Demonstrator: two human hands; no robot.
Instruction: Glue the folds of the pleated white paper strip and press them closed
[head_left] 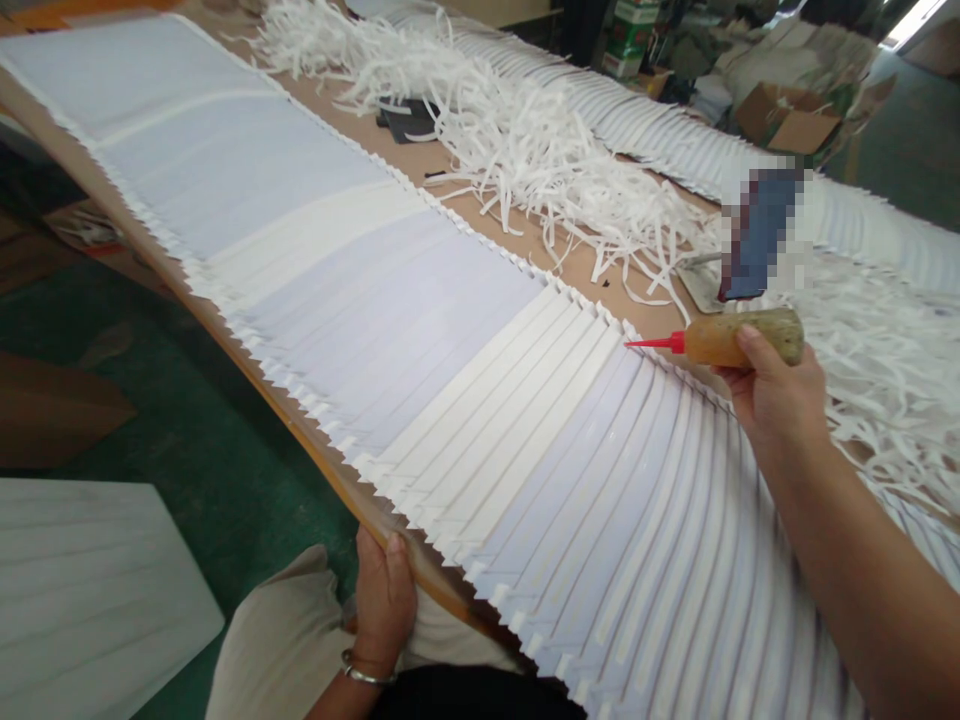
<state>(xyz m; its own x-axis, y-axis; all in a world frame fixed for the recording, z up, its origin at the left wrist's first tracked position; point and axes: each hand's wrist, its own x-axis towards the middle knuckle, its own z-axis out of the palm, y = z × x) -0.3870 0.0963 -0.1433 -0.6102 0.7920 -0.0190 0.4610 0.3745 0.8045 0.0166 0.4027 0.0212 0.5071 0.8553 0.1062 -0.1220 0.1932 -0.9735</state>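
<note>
My right hand [784, 395] is closed round a glue bottle [739, 338], a yellowish squeeze bottle with a red pointed nozzle. The bottle lies nearly level in the grip, its tip pointing left at the far edge of the overlapping white strips [510, 400]. Whether the tip touches them, I cannot tell. These pleated strips form a long row along the table, some bluish and some creamier, with small folded tabs down both edges. At the near side, my left hand [386, 590] grips the table edge [431, 570]; its fingers are partly hidden.
Behind the row lies a big tangled heap of narrow white strips [525, 130], with a dark flat object [409, 120] beside it. A blurred-out phone-like object [761, 235] stands past the bottle. Another pleated row [675, 140] and a cardboard box [787, 120] are farther back.
</note>
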